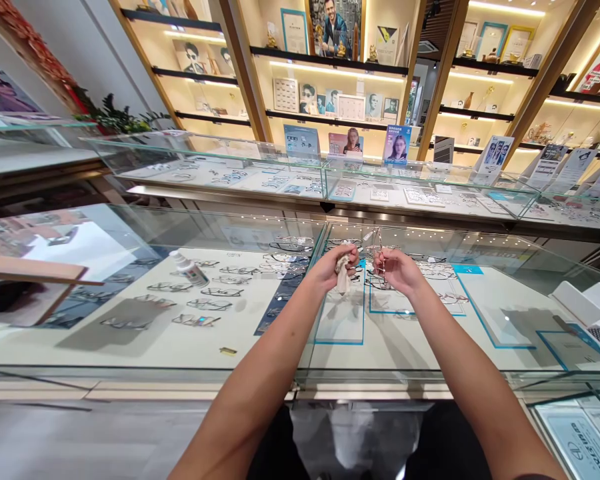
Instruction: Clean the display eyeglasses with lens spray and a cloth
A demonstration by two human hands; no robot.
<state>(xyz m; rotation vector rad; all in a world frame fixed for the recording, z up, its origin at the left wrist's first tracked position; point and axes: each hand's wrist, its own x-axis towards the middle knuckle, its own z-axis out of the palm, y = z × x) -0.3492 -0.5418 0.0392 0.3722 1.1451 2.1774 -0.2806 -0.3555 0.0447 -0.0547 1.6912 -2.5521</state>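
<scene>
My left hand [337, 263] is closed on a crumpled pale cleaning cloth [345, 279], whose end hangs below the fingers. A short gap to its right, my right hand [397, 270] pinches a thin, patterned pair of eyeglasses [379, 241], with one slim part standing upright. Its lenses are hard to make out against the frames behind. Both hands are above the glass display counter [260, 357]. Under the glass lie several rows of eyeglasses [223, 291], the nearest ones just beyond and beneath my hands.
A white spray bottle [189, 269] stands on the glass to the left, near a wood-framed mirror [35, 270]. White boxes [587, 303] sit at the right. A second glass showcase [240, 175] runs across behind, with lit shelves [330, 119] beyond it.
</scene>
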